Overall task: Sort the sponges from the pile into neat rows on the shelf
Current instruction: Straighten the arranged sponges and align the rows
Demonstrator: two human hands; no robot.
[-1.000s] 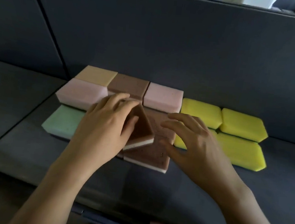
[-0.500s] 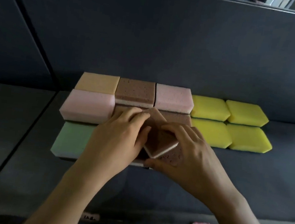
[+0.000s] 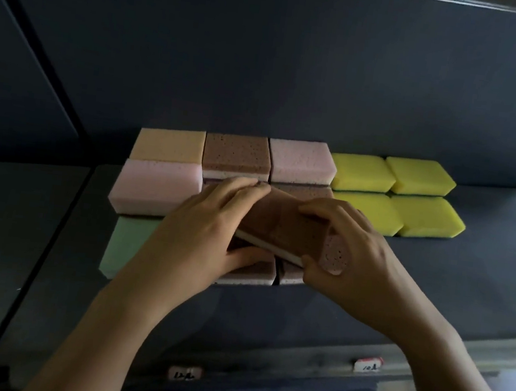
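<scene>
A brown sponge with a white underside (image 3: pixel 285 227) is held tilted just above the front-middle sponges. My left hand (image 3: pixel 200 237) grips its left end and my right hand (image 3: pixel 351 264) grips its right end. Under it lie two more brown sponges (image 3: pixel 260 274), mostly hidden by my hands. Sponges sit in rows on the dark shelf (image 3: pixel 433 279): an orange one (image 3: pixel 167 145), a brown one (image 3: pixel 237 152) and a pink one (image 3: pixel 300 161) at the back, a large pink one (image 3: pixel 151 185) and a green one (image 3: pixel 127 243) on the left.
Several yellow sponges (image 3: pixel 392 194) lie in two rows at the right. The shelf's dark back wall rises right behind the rows. Two small white price tags (image 3: pixel 367 365) sit on the shelf's front rail. Bare shelf stretches to the right front.
My hands have raised and turned the brown sponge; it now lies lengthwise between them, with my right hand wrapped round its right end. The camera has also shifted.
</scene>
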